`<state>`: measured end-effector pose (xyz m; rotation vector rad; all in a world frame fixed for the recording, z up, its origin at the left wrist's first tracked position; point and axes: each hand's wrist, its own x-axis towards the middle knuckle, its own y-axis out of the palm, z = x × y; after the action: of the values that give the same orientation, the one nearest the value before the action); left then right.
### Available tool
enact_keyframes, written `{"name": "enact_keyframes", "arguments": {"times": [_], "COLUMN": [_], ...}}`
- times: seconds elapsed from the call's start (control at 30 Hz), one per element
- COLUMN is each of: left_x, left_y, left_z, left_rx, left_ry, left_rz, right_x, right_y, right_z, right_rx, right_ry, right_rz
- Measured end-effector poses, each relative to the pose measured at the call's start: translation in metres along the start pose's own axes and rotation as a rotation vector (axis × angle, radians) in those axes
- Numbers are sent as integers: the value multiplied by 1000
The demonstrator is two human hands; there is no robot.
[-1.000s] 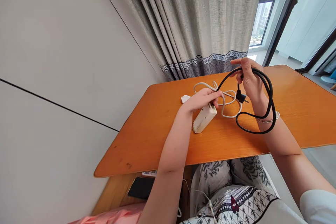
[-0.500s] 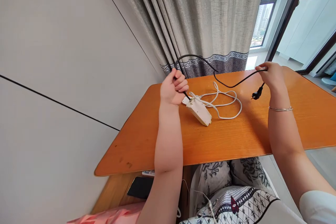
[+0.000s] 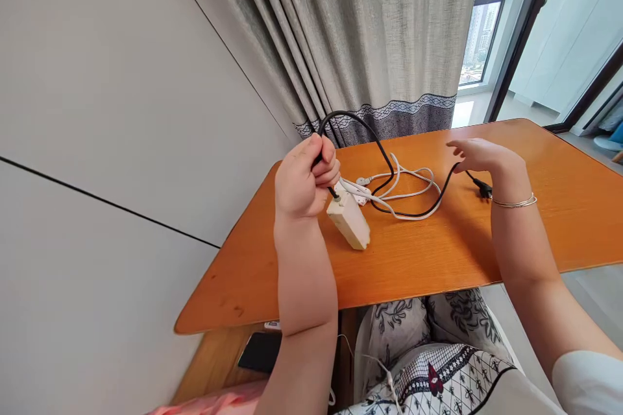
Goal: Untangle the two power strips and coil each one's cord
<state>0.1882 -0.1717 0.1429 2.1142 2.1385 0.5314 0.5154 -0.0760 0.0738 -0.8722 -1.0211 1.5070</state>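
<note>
My left hand (image 3: 309, 172) is closed round the black cable (image 3: 374, 136) just above where it enters a white block-shaped power strip (image 3: 349, 220). The strip hangs tilted below that fist, its lower end at or just over the table; I cannot tell if they touch. Over the table's right side, my right hand (image 3: 487, 157) has its fingers stretched out. The cable passes beneath its palm, and the black plug (image 3: 483, 189) lies close to the wrist. Behind the block, a second white power strip (image 3: 359, 194) rests among loops of white cable (image 3: 424, 217).
The orange wooden table (image 3: 428, 259) spans the space before me. Beyond it hangs a grey curtain (image 3: 379, 32), and a pale wall (image 3: 107, 91) stands at left. A dark phone (image 3: 260, 351) sits on a lower wooden surface beside my legs.
My left hand has moved a little left and toward me, carrying the block with it. My right hand has let go of the black cable, which has dropped with its plug onto the table.
</note>
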Motion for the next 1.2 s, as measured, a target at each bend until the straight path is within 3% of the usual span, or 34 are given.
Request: {"name": "enact_keyframes", "arguments": {"times": [0.1, 0.17, 0.27, 0.37, 0.57, 0.67, 0.77, 0.9, 1.0, 1.2], "left_x": [-10, -14, -16, -16, -14, -8, 3, 15, 17, 13], "left_y": [2, 5, 11, 15, 15, 16, 20, 27, 29, 28], "left_z": [-2, -1, 4, 10, 16, 25, 39, 56, 55, 34], "left_rx": [13, 19, 18, 4, -21, -23, -1, 10, -100, -352], "left_ry": [-6, -20, -55, -84, -52, -13, -16, -85, -100, -16], "left_rz": [65, 127, 234, 319, 417, 456, 505, 526, 407, 61], "right_x": [-19, -31, -43, -46, -37, -33, -27, -17, -15, -30], "right_y": [1, 2, 8, 15, 23, 20, 15, 11, 12, 25], "right_z": [41, 67, 96, 112, 119, 116, 107, 92, 90, 113], "right_rx": [78, 190, 387, 490, 729, 869, 842, 692, 496, 39], "right_ry": [-320, -495, -681, -778, -722, -626, -551, -490, -421, -304], "right_rz": [41, -6, -135, -171, -151, -402, -717, -907, -817, -225]}}
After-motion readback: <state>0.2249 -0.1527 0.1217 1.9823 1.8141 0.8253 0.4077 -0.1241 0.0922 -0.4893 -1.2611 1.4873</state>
